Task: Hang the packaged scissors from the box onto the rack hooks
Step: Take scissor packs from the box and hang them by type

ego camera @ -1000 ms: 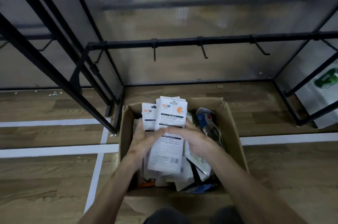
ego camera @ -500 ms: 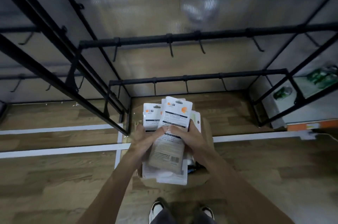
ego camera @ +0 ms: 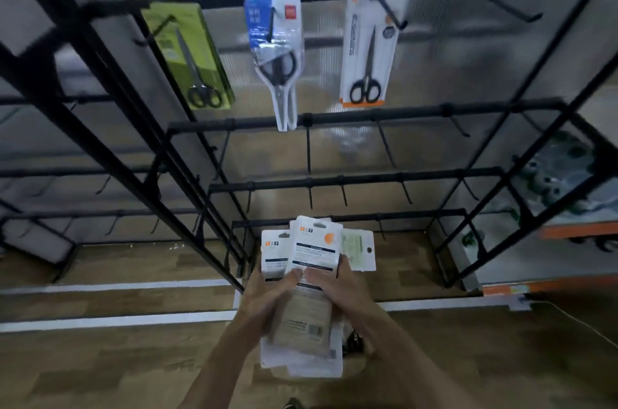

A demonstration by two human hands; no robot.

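Observation:
I hold a stack of white packaged scissors (ego camera: pixel 314 251), backs facing me, low in the middle of the view. My left hand (ego camera: pixel 267 298) grips the stack's left side and my right hand (ego camera: pixel 337 291) grips its right side, thumbs on the front card. The black rack (ego camera: pixel 368 117) stands ahead with rows of hooks. On its top bar hang three packs: a green one (ego camera: pixel 187 50), a blue and white one (ego camera: pixel 277 50) and a white one with an orange base (ego camera: pixel 368 47). The box is hidden below the stack.
Bare hooks (ego camera: pixel 511 10) stick out at the right of the top bar and along the lower bars (ego camera: pixel 334 181). Slanted black frame bars (ego camera: pixel 100 127) cross the left side. White tape lines (ego camera: pixel 117 318) run over the wooden floor. An orange shelf (ego camera: pixel 575 231) stands at the right.
The view has tilted up from the box to the rack, and the top bar with three hung packs has come into sight. Both hands have lifted the stack out of the box.

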